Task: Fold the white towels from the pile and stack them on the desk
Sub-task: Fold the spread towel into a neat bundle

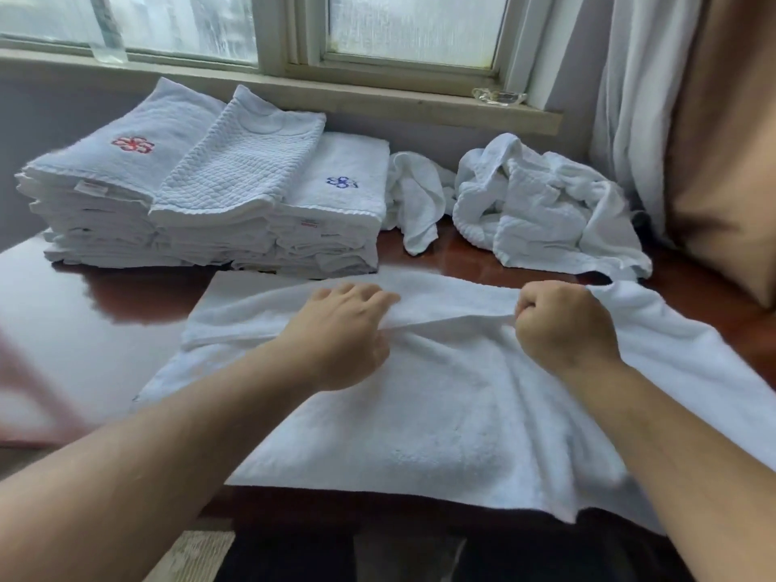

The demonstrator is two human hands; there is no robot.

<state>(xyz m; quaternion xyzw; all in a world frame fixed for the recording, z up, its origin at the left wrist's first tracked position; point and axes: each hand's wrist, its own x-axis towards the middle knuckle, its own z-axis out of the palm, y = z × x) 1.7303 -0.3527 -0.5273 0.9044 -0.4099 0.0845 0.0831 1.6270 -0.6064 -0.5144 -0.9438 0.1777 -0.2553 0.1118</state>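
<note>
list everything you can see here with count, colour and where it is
spread towel: one, white, flat on the desk front, held by both hands
folded towel stacks: three side by side, white, back left of desk; left top has a red emblem, right top a blue one
unfolded towel pile: one heap, white, back right of desk
loose towel: one, white, crumpled between stacks and pile
desk: one, glossy reddish brown
window: frosted panes, pale frame, behind desk
curtains: white and tan, far right
left hand: pinches a towel fold
right hand: grips the same fold
</note>
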